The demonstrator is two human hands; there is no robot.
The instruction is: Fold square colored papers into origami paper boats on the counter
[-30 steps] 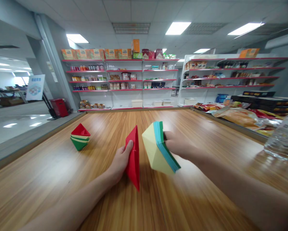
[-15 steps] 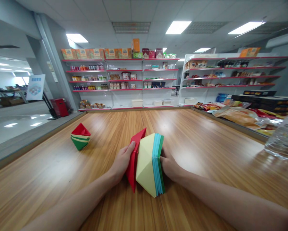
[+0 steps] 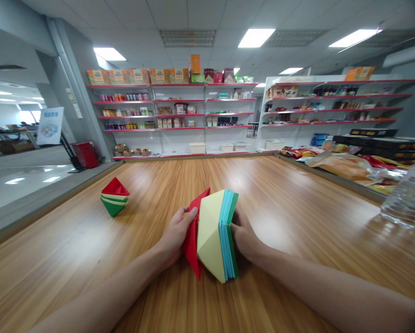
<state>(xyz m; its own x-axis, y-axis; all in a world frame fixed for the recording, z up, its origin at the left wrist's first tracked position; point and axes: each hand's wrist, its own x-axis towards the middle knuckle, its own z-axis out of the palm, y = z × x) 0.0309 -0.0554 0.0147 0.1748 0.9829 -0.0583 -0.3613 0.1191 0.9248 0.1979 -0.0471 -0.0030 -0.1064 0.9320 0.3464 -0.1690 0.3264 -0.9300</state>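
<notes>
My left hand [image 3: 178,231] is closed on a red folded-paper piece [image 3: 191,243], its thumb lying along the upper face. Right beside it, my right hand [image 3: 245,237] grips a nested stack of folded-paper pieces [image 3: 210,236], cream on the left, then light blue, then green at the right. The red piece presses against or very near the cream face; whether they touch is hard to tell. Most fingers of the right hand are hidden behind the stack. Farther left on the table stands a small pile of red, cream and green folded-paper pieces [image 3: 113,206].
The wooden table [image 3: 152,185] has a raised edge. A clear plastic bottle [image 3: 406,201] stands at the right, near snack packets [image 3: 349,167] and black boxes [image 3: 381,145] beyond the edge. Stocked shelves [image 3: 180,113] line the back.
The red piece has tilted, its lower tip swinging right toward the cream face. My left hand has shifted slightly with it. The right hand and stack are nearly unmoved.
</notes>
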